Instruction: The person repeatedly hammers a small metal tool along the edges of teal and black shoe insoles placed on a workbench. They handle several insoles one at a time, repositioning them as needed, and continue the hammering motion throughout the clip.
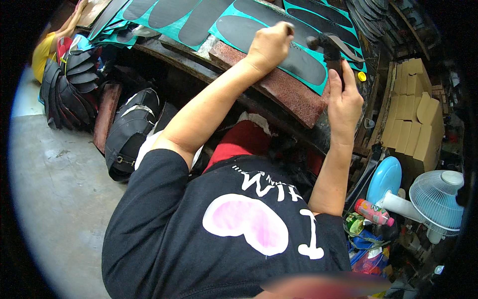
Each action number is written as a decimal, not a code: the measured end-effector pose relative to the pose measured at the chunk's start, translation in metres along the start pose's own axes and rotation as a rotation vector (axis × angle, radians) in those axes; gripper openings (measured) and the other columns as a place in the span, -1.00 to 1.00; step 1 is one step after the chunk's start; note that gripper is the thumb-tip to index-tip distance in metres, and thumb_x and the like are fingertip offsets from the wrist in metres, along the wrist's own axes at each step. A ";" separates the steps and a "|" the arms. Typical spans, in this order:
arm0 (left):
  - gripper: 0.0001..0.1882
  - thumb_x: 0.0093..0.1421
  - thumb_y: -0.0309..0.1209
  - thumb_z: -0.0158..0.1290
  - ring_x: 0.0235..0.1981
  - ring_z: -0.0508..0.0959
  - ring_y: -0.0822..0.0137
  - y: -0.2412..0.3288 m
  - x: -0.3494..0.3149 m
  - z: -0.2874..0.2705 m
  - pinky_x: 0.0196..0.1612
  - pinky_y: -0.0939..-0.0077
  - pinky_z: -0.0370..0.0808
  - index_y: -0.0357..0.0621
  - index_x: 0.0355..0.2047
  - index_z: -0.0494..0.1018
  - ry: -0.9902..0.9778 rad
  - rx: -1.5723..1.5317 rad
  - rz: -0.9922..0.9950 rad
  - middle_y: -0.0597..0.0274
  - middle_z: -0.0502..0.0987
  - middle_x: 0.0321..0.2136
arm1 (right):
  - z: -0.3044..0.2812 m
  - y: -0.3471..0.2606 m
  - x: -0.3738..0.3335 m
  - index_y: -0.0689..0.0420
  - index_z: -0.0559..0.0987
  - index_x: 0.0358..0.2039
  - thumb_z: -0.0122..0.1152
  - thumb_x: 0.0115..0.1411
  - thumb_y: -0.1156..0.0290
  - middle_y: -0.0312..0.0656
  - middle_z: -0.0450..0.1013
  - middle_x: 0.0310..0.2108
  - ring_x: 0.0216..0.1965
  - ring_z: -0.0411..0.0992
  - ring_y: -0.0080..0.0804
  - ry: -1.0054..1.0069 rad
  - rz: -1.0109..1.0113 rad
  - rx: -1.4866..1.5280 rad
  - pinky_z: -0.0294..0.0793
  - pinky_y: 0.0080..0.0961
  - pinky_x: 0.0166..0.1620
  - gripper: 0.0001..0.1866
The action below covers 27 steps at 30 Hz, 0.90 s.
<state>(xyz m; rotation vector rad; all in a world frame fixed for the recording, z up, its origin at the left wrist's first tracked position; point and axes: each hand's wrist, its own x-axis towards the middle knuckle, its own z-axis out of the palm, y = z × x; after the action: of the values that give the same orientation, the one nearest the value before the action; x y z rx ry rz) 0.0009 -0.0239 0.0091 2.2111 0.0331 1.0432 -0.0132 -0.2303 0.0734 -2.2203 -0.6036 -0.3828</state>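
My left hand is closed in a fist over a black sole-shaped piece on a teal sheet. A short punch pokes out at the top of that fist; its lower end is hidden. Small dark marks run along the sole shape beside it. In my right hand is a hammer, gripped by its dark handle, with the head raised near the sheet's right side. Under the sheet lies a reddish speckled stone slab, its near edge exposed.
More teal sheets with black sole shapes cover the bench to the left. A yellow cap lies right of the hammer. Cardboard boxes and a fan stand at right. A black bag is below the bench; another person's arm shows far left.
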 end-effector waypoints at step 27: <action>-0.86 0.20 -0.46 0.12 -0.37 0.64 0.26 0.005 0.003 -0.001 -0.34 0.44 0.58 -0.25 -0.28 0.44 -0.071 -0.162 -0.153 0.06 0.59 -0.45 | -0.006 -0.001 -0.010 0.03 0.51 0.06 0.14 0.29 0.15 0.09 0.54 -0.24 -0.18 0.53 0.05 0.043 0.014 -0.100 0.50 -0.25 -0.17 -0.61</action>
<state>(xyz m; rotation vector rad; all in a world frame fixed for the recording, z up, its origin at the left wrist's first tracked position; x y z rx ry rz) 0.0015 -0.0262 0.0142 2.0629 0.0816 0.8526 -0.0227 -0.2371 0.0737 -2.3045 -0.5565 -0.4609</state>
